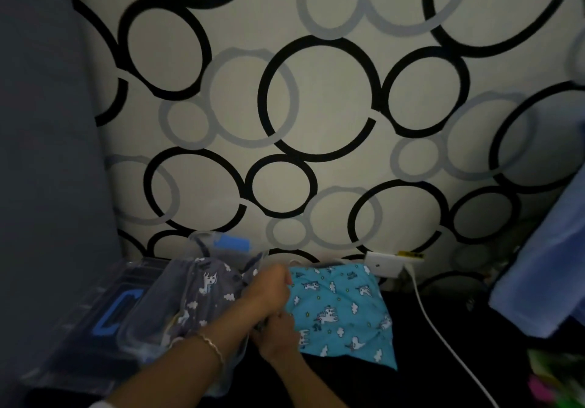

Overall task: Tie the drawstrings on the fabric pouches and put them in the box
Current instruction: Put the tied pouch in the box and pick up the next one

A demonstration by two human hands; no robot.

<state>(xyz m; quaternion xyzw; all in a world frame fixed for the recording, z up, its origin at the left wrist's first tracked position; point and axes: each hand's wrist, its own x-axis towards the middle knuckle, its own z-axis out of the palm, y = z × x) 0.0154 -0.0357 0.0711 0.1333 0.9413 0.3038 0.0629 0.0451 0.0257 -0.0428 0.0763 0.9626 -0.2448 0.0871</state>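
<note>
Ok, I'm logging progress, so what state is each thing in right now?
box: open, grey pouch inside.
grey pouch: in the box, top gathered.
turquoise pouch: outside the box, lying flat on the dark surface.
left hand: fingers curled at the grey pouch's top; grip unclear.
right hand: at the turquoise pouch's left edge; grip unclear.
white cable: joined to the white adapter by the wall.
</note>
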